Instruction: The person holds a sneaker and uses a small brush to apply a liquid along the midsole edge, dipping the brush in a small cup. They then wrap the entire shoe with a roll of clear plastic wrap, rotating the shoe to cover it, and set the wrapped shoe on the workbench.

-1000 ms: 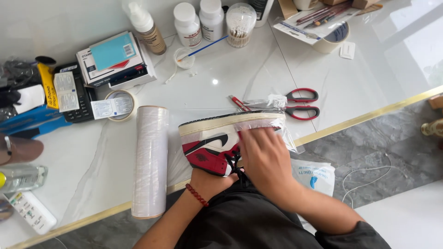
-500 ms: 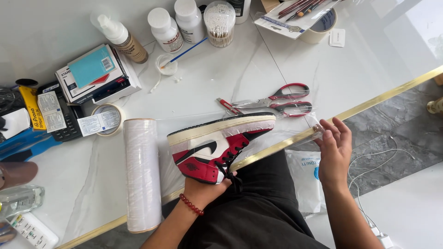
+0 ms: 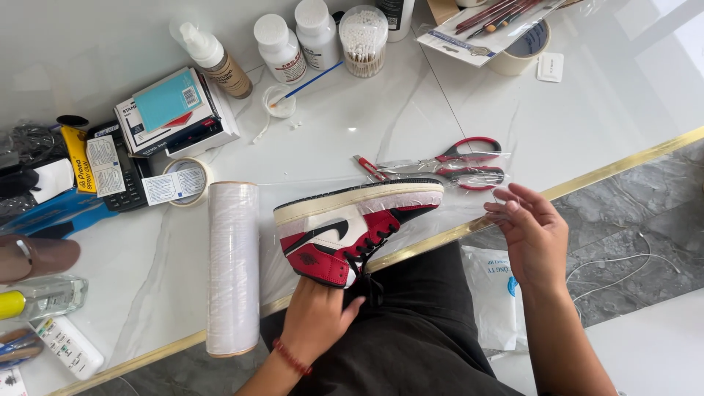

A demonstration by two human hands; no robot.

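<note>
Red, white and black leather sneaker [image 3: 350,233] lies on its side at the near edge of the white marble table [image 3: 587,110], sole turned away from me, toe pointing to my right. My left hand [image 3: 317,323] grips it from below at the heel and ankle collar, fingers closed around the red heel panel; a red beaded bracelet [image 3: 291,357] sits on that wrist. My right hand [image 3: 532,235] is held off the table edge just beyond the toe, fingers loosely curled, with thumb and forefinger pinching a thin strip of clear film [image 3: 506,209]; the film is nearly invisible, and I cannot tell where it ends.

Just left of the shoe lies a roll of clear wrap [image 3: 233,268], its axis running away from me. Red-handled scissors [image 3: 458,163] lie behind the shoe, near but apart. Farther back stand two white bottles [image 3: 297,40], a tub of cotton swabs [image 3: 364,38] and a pump bottle [image 3: 213,59]. A roll of tape [image 3: 183,182] and stacked boxes [image 3: 172,114] sit at the left rear. A white plastic bag [image 3: 493,293] lies on the grey floor beside my right knee.
</note>
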